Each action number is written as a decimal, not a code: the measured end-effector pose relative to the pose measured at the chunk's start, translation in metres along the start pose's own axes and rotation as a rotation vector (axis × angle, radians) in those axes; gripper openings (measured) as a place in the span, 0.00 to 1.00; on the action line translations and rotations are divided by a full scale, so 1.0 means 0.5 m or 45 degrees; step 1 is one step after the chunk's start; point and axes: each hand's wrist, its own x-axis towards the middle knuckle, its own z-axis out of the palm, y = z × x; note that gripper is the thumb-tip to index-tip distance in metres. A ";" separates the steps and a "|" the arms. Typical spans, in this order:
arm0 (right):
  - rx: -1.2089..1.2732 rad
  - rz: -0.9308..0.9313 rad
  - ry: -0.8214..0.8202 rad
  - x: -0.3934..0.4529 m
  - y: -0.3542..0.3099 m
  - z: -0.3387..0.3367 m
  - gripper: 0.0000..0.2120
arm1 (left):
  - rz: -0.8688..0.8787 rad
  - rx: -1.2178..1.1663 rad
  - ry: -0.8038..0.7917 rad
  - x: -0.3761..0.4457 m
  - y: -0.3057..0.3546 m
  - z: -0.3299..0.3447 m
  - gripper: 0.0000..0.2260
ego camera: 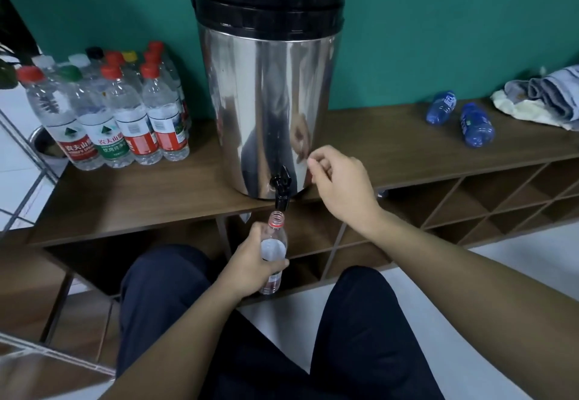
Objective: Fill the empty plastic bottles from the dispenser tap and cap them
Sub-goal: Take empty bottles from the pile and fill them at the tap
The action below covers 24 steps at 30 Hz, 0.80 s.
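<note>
Left hand [250, 261] grips 1 uncapped bottle [275, 249], its mouth just under the tap [281, 188]. Right hand [338, 180], fingers loosely curled and holding nothing visible, hovers beside the tap. Risk: a tilted or off-centre mouth likely spills water onto the floor.

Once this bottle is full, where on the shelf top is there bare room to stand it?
Bare wood lies between the steel dispenser and the two blue bottles lying on the shelf top, and in front of the capped bottle cluster at left. Far right is crowded by folded towels.
</note>
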 end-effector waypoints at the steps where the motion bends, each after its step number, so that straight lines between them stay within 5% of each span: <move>1: 0.141 0.025 -0.021 -0.004 -0.033 -0.007 0.07 | 0.017 -0.017 0.023 0.002 0.003 0.001 0.27; 4: 0.400 0.038 -0.120 -0.016 -0.121 -0.025 0.13 | 0.050 -0.080 0.086 0.003 0.013 0.000 0.26; 7: 0.336 -0.013 -0.205 -0.014 -0.158 -0.022 0.16 | 0.073 -0.111 0.132 0.003 0.018 -0.005 0.27; 17: 0.554 0.160 -0.296 0.009 -0.117 0.008 0.09 | 0.090 -0.107 0.130 0.003 0.022 -0.002 0.28; 24: 0.794 0.368 -0.221 -0.020 -0.078 0.034 0.16 | 0.113 -0.116 0.134 -0.002 0.026 -0.002 0.28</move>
